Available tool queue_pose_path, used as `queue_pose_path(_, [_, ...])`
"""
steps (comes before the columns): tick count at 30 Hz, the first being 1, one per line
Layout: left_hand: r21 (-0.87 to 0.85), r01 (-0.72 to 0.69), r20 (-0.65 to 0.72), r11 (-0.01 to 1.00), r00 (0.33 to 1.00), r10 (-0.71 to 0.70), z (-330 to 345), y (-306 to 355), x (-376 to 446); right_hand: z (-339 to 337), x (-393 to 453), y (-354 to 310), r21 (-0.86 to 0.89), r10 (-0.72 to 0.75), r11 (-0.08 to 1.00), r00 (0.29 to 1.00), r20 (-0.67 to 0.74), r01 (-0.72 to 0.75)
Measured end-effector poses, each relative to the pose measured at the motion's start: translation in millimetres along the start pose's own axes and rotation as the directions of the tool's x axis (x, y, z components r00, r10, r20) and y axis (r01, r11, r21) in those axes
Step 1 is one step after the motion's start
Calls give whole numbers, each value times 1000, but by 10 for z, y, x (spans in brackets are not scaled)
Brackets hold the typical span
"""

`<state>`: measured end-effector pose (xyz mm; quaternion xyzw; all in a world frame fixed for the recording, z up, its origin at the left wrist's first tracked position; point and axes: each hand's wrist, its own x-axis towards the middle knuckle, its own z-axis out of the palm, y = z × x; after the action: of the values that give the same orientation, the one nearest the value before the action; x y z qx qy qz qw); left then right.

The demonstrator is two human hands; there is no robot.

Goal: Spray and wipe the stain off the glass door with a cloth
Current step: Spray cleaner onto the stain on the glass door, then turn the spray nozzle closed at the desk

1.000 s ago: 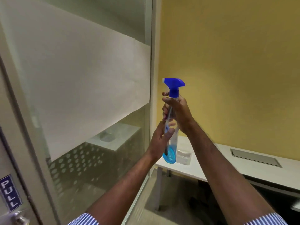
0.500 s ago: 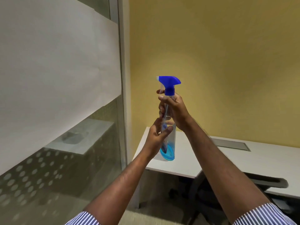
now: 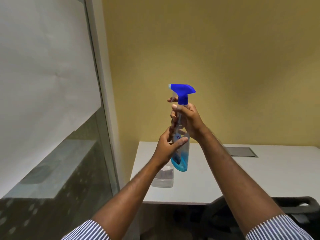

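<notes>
A clear spray bottle [image 3: 181,158] with a blue trigger head and a little blue liquid at its bottom is held upright in mid-air, in front of the yellow wall. My right hand [image 3: 187,121] wraps its neck just under the blue head. My left hand [image 3: 168,147] holds the bottle's lower body from the left side. The glass wall [image 3: 52,101] with a frosted white band fills the left of the view. No cloth is in view.
A white desk [image 3: 225,177] stands below the bottle against the yellow wall, with a grey cable hatch [image 3: 242,152] at its back. A clear plastic container [image 3: 163,177] sits on the desk's left end. A dark chair [image 3: 285,210] is at the lower right.
My view has swung right, away from the door with the PULL sign, toward the yellow wall and desk. Both hands keep the same hold on the bottle.
</notes>
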<state>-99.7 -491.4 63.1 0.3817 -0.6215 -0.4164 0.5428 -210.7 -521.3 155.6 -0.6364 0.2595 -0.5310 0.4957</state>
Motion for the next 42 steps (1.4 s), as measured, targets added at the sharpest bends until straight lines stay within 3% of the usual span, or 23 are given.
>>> queue_pose_path(14, [-77,73,59,994,996,-69,341,-938,1444,-1219,998,1013,-112,37,992,985,-170,-56])
queue_pose_path(31, [30,290,18,957,957,-290,823,-2307,3020,-2837,2134,2173,-388,177,903,983,-54,-184])
queue_pose_path(42, [82,431,31,899,900,-434,704,-3219,3246,-3195,2179,3011,-369,306,877,950,-68,-309])
